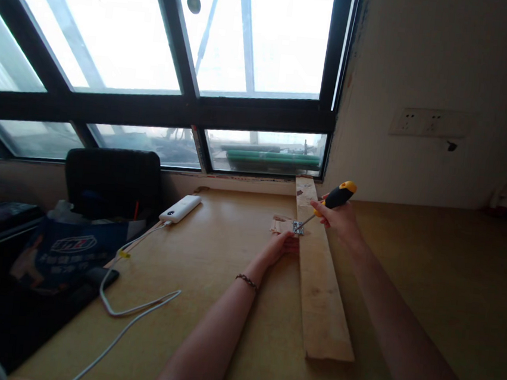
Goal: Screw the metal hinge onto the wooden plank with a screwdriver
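Your left forearm [220, 324] slants forward, inward — left hand [278, 245] low, turned toward right. Your right forearm [383, 304] angles in opposite — right hand [341, 218] higher, fingers [319, 208] curled in grip.

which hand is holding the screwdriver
The right hand, gripping the yellow-and-black screwdriver; the left hand, with a bracelet on its wrist, is by the metal plate.
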{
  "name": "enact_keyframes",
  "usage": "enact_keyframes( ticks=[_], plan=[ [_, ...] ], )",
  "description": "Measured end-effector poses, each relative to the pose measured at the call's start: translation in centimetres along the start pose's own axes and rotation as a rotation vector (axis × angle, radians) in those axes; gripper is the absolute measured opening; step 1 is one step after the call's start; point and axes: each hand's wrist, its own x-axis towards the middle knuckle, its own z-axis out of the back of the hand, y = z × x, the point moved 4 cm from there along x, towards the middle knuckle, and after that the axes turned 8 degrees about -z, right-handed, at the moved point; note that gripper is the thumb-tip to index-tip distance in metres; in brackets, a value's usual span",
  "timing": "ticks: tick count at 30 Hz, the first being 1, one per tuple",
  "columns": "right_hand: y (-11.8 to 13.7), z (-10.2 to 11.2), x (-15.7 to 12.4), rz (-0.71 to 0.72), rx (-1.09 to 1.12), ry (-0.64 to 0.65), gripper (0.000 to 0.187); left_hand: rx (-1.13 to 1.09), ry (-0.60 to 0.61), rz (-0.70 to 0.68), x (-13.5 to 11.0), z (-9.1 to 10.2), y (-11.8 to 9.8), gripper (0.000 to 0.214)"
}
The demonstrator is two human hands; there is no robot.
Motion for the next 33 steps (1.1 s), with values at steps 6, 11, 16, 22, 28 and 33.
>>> enact_keyframes(
  ticks=[6,11,16,22,28,33],
  plan=[
    [0.7,0.0,-0.5,-0.097,0.242,0.373,0.035,0.007,0.052,-0.029,-0.1,-0.1,-0.1,0.018],
    [0.1,0.4,-0.1,-0.005,-0.032,-0.115,0.029,0.030,0.053,-0.042,0.0,0.1,0.0,0.019],
    [0.3,0.0,-0.1,-0.079,0.130,0.063,0.025,0.038,0.033,-0.045,0.2,0.1,0.1,0.020],
    [0.3,0.2,-0.4,-0.049,0.126,0.072,0.025,0.057,0.029,-0.071,0.0,-0.1,-0.2,0.021],
    [0.0,-0.2,-0.7,0.063,0.049,-0.228,0.032,0.048,0.011,-0.060,0.0,0.0,-0.1,0.021],
    [0.3,3.7,-1.4,0.312,0.039,-0.256,0.029,0.023,0.011,-0.046,0.3,0.2,0.1,0.019]
  ],
)
